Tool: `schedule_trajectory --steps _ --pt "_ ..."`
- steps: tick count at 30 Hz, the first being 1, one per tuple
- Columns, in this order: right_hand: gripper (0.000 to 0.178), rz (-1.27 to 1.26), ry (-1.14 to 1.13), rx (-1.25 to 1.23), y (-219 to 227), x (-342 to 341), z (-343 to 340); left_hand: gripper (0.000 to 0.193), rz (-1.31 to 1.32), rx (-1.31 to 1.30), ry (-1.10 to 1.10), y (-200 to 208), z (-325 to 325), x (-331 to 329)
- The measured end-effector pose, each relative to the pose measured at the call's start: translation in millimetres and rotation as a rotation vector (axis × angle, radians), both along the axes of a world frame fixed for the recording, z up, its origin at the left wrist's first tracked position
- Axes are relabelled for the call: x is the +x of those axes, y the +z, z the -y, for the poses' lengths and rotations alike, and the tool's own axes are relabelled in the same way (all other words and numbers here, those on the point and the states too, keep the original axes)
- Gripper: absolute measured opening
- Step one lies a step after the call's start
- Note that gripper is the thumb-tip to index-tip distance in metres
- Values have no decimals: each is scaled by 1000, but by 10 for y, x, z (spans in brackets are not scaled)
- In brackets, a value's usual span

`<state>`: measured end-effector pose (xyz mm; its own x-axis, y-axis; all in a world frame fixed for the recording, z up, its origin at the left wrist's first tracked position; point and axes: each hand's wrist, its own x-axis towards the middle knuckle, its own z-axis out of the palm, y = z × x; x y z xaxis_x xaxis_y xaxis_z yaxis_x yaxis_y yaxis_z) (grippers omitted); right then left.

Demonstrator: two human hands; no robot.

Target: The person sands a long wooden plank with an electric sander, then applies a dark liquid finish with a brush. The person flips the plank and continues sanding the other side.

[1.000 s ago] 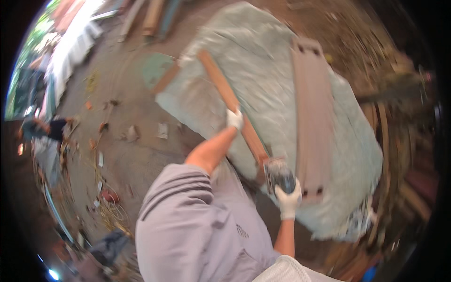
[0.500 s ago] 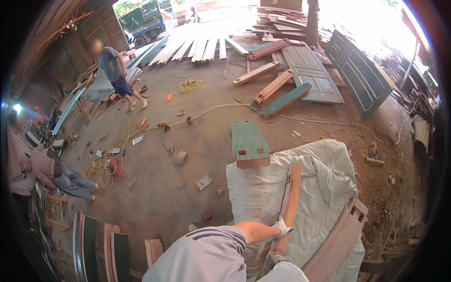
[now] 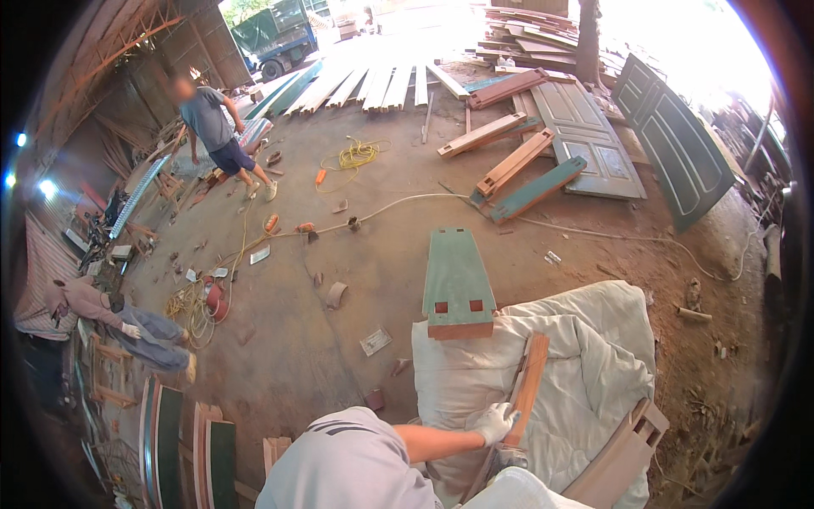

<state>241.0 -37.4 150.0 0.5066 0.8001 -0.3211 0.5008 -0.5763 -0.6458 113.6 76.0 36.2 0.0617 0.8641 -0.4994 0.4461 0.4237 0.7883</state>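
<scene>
The white quilt carries the reddish wooden rail. My gloved left grip rests against the rail's left edge; whether it clasps, I cannot tell. My right grip is out of view.

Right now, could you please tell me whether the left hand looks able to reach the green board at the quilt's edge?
Probably yes, with a forward lean: the left hand is on the wooden bar, and only pale quilt seems to lie between it and the green board.
</scene>
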Motion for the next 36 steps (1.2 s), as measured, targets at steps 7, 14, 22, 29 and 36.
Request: schedule_trajectory --steps 7,14,22,29,36 --pt "75 -29 25 90 -238 -246 -897 43 -31 462 -589 688 -132 328" --pt "66 81 13 121 -212 -388 -1058 31 -23 380 -343 544 -848 254" --pt "66 29 93 27 83 -262 -172 32 6 289 -394 632 94 434" --pt "65 17 235 57 -18 -461 699 31 -24 293 -418 433 1518 587" --pt "65 69 296 108 -8 -484 883 34 53 227 -491 507 1864 785"
